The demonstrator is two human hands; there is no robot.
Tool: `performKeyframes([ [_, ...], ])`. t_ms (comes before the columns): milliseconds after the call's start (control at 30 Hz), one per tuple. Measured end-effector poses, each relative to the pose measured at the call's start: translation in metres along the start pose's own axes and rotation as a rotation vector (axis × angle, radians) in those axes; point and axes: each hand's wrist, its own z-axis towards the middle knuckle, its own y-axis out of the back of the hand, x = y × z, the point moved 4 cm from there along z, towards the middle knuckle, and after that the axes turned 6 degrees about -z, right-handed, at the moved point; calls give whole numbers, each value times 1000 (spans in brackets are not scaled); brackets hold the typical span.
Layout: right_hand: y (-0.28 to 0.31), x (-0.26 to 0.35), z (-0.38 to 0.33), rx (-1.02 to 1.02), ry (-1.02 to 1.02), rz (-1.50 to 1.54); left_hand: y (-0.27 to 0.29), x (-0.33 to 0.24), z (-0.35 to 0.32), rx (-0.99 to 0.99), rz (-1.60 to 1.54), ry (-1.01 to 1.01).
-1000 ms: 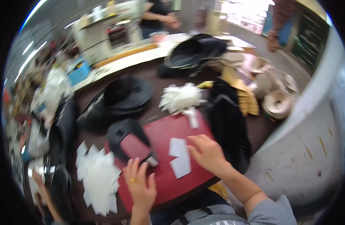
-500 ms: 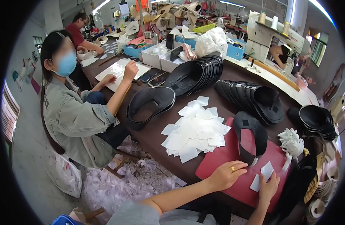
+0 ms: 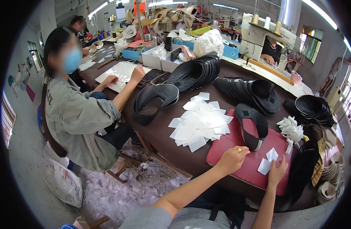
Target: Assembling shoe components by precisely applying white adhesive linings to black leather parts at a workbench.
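Left hand [image 3: 233, 157], wearing a ring, rests palm down on the near left part of the red mat [image 3: 229, 150], fingers curled loosely, grasping nothing; it lies just beside the toe of the black sole [image 3: 251, 124], not touching it. Right hand [image 3: 277, 171] lies on the mat's near right part, fingertips pinching the lower edge of 1 of 2 white paper pieces [image 3: 268, 162] that lie flat on the mat, overlapping at a corner. The black sole lies on the mat with its red lining showing. To the right of the sole, a bundle of white strips [image 3: 291, 129] sits at the mat's far right edge. Left of the mat, a loose heap of white papers [image 3: 200, 122] is spread on the brown table [image 3: 160, 135]. Beyond it lie a single large black sole [image 3: 154, 102] and 3 fanned stacks of black soles [image 3: 198, 70], [image 3: 248, 88], [image 3: 312, 108]. A seated co-worker in a grey jacket [image 3: 74, 118] is at the table's left, hands on a white sheet [image 3: 122, 72]. Paper scraps [image 3: 126, 187] litter the floor.
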Motion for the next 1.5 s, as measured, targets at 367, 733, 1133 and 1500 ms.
performKeyframes([
  [367,-8,34,16,-79,-95,159,18,21,15,113,-40,15],
  [733,-21,21,190,-406,237,246,-98,38,124,385,56,-106],
  [1133,16,-259,545,-382,-160,-736,-198,43,212,407,317,128],
  [1500,126,-582,707,118,-767,-1387,-744,269,389,647,55,212],
])
